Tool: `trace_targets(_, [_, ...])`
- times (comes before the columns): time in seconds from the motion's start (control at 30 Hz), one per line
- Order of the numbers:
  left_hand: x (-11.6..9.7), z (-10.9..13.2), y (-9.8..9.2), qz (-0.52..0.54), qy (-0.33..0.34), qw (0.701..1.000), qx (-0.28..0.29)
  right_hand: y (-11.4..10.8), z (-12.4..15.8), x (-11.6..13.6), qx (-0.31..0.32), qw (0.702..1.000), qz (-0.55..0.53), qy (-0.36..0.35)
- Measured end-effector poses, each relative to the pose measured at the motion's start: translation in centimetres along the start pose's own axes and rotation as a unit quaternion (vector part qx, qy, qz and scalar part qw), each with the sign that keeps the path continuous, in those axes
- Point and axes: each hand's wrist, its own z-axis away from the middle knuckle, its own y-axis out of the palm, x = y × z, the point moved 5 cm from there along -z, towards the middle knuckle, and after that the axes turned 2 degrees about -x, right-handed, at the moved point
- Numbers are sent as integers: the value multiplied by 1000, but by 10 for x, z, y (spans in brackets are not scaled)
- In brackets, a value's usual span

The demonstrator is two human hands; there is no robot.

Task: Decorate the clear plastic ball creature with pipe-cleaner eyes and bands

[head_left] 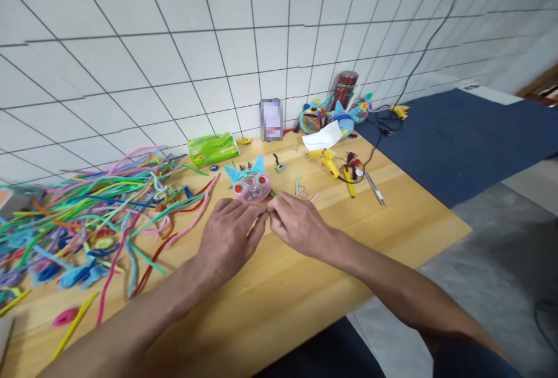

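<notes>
My left hand [230, 239] and my right hand [301, 225] meet over the middle of the table, their fingertips pinched together. Between them is something small and dark that I cannot make out. Just beyond the fingers sits a fuzzy craft creature [253, 189] with blue pointed ears, red eyes ringed in pink and light blue, and brown spikes on top. The hands partly cover its lower edge. To the right of it lie small scissors [301, 191] and a light blue strip [297, 182]. Short dark and green bits [278, 164] are scattered behind.
A heap of coloured pipe cleaners [108, 192] spreads over the table's left side. A green tissue pack [213, 150], a phone [271, 120] and a dark red flask [344, 91] stand along the wall. At right are a yellow glue gun [326, 161], a craft knife [350, 185] and a pen [375, 189].
</notes>
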Motion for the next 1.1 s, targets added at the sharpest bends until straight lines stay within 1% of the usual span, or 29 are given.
trace_targets(0.1, [-8, 12, 11, 1, -9, 1000, 10, -1, 18, 8, 16, 999, 39, 12])
trace_targets(0.2, [-14, 18, 18, 8, -25, 999, 20, -4, 31, 12, 11, 998, 54, 20])
trace_targets(0.33, [-27, 24, 26, 18, -27, 999, -1, -4, 43, 9, -9, 997, 38, 71])
trace_targets(0.4, [-31, 29, 34, 23, -26, 999, 2, -2, 51, 6, -13, 995, 32, 90])
trace_targets(0.47, [-33, 35, 44, 27, -27, 999, 24, 1, 60, 4, 3, 994, 35, 103])
trace_targets(0.53, [-33, 41, 53, 32, -23, 998, 47, 5, 68, 2, 32, 992, 44, 118])
trace_targets(0.6, [-33, 46, 59, 39, -17, 997, 60, 8, 76, 0, 62, 988, 51, 135])
trace_targets(0.7, [-32, 51, 63, 49, -9, 996, 77, 10, 82, -1, 88, 984, 35, 154])
trace_targets(0.8, [-30, 53, 64, 66, -8, 995, 79, 12, 82, -2, 95, 981, -22, 166])
trace_targets(0.93, [-21, 56, 56, 90, -24, 994, 52, 15, 69, -8, 108, 969, -129, 181])
trace_targets(1.0, [-10, 58, 50, 100, -47, 993, 36, 18, 56, -20, 120, 952, -201, 195])
trace_targets(1.03, [-1, 59, 46, 108, -67, 992, 24, 20, 48, -30, 118, 943, -232, 207])
trace_targets(1.1, [22, 61, 40, 131, -129, 983, -11, 25, 29, -58, 84, 929, -262, 247])
